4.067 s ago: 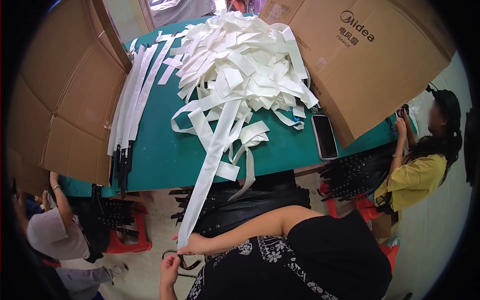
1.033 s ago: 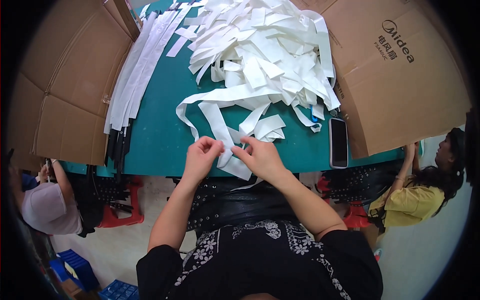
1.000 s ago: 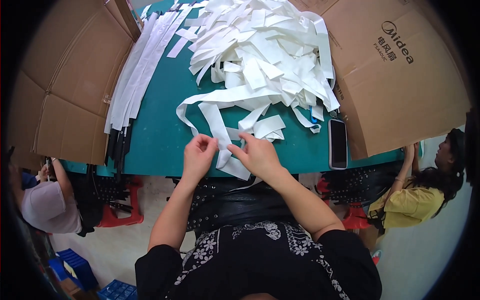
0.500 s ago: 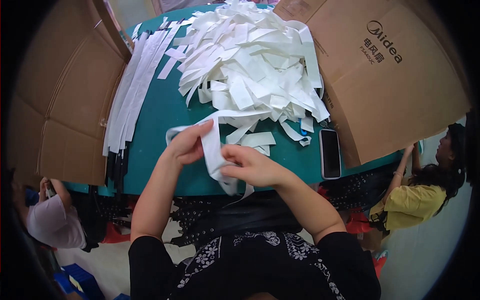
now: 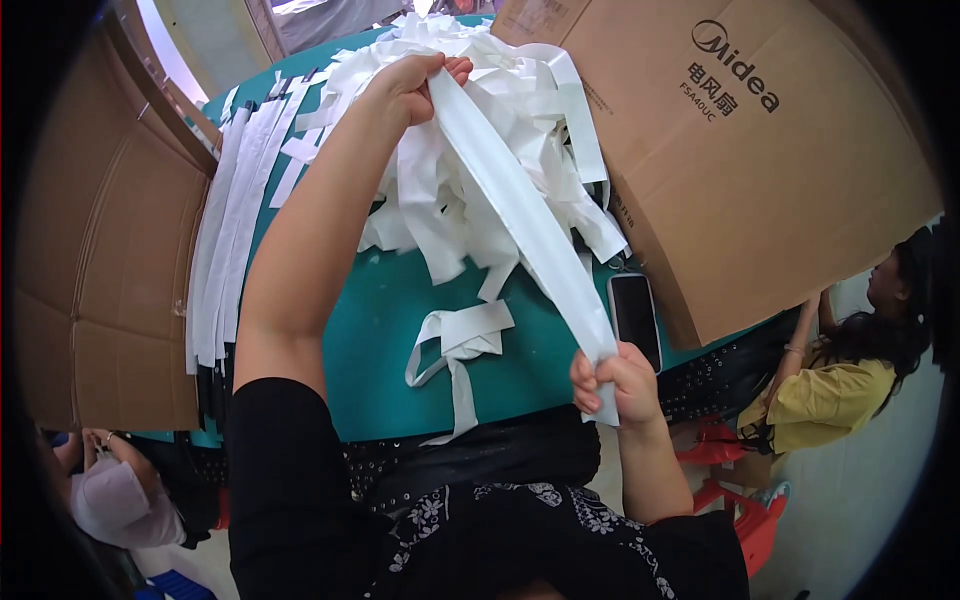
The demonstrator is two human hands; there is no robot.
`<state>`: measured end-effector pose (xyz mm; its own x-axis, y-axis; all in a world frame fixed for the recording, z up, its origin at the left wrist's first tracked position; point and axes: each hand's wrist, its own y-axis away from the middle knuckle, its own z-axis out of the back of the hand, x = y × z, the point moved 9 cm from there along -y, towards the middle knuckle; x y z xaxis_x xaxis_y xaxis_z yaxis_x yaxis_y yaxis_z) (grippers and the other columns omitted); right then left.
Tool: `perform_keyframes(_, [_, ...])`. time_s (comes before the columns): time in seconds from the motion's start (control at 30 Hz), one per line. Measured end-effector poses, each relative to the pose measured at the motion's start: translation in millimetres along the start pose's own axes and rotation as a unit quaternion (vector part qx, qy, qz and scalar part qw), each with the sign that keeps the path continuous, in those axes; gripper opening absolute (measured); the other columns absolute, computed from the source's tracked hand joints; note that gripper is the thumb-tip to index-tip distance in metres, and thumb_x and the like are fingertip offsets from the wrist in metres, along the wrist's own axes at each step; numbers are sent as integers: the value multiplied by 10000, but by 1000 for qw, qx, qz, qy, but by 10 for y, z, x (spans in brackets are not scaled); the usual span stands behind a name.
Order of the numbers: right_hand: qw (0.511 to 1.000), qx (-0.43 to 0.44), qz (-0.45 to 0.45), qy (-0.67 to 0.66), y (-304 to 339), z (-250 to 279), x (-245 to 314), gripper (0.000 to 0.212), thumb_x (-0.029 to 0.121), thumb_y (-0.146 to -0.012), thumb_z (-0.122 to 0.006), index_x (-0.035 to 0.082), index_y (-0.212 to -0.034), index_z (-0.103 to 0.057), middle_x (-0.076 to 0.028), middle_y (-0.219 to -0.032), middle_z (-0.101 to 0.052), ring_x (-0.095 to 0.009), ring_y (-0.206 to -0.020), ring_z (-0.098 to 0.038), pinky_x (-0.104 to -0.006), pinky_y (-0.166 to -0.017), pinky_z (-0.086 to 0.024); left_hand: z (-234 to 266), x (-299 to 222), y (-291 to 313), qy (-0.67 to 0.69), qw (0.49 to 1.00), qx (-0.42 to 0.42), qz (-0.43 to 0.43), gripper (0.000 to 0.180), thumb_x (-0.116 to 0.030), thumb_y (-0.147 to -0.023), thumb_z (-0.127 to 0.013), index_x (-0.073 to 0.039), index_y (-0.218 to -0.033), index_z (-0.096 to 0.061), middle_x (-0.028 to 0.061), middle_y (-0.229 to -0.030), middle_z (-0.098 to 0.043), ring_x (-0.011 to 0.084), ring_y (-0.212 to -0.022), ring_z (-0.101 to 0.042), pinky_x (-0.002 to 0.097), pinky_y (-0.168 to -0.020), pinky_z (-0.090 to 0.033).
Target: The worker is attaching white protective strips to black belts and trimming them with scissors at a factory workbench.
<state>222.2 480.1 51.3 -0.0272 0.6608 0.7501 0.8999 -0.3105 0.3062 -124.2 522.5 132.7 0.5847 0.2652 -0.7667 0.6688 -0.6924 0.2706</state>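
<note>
A long white strip of cloth-like material (image 5: 520, 215) is stretched slantwise across the table. My left hand (image 5: 415, 88), reaching far forward over the pile, pinches its upper end between thumb and fingers. Closed in a fist, my right hand (image 5: 622, 385) grips the lower end near the table's front edge, with a short tail hanging below. Behind the strip lies a big heap of similar white strips (image 5: 425, 180); some hang loosely under my left hand. A folded, partly looped white strip (image 5: 470, 332) rests on the green table between my arms, one end trailing to the edge.
Cardboard boxes stand left (image 5: 120, 260) and right (image 5: 700, 190) of the work area. Long white strips (image 5: 235, 225) lie beside the left box. A phone (image 5: 635, 322) lies near the right box. Green tabletop (image 5: 375, 370) shows in front. People sit at both sides.
My left hand has moved far forward and my right hand to the right, pulling a strip taut between them. The bunched strip held earlier now lies on the table.
</note>
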Motion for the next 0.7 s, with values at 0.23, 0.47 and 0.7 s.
perform_keyframes(0.23, [951,85,297,-28,740,649,835,188,38,-690,-429,-85,-565,-499,-106,-415,-463,-134,-276,-380,-246,-241,-277,91,-360,-235,-266,964,-6,-33,198,-75,-834,-435,39,-977,-510,140,-945,-600,220,-807,-620,286,-733,-532])
perform_keyframes(0.47, [970,108,216,-2,557,1041,809,190,46,-682,-457,-118,-663,-552,-223,-568,-547,-292,-419,-529,-364,-406,-456,-201,-875,-503,-566,825,-17,0,204,-124,-811,-481,6,-968,-485,115,-801,-629,200,-665,-647,243,-482,-518])
perform_keyframes(0.7, [961,145,-195,-133,157,328,-560,284,123,-792,-444,-104,-947,-520,-140,-651,-516,-201,-514,-481,-356,-478,-434,-438,-1211,-1621,-368,903,-84,-204,174,-142,-719,-621,-15,-827,-573,73,-707,-567,160,-521,-544,199,-520,-486])
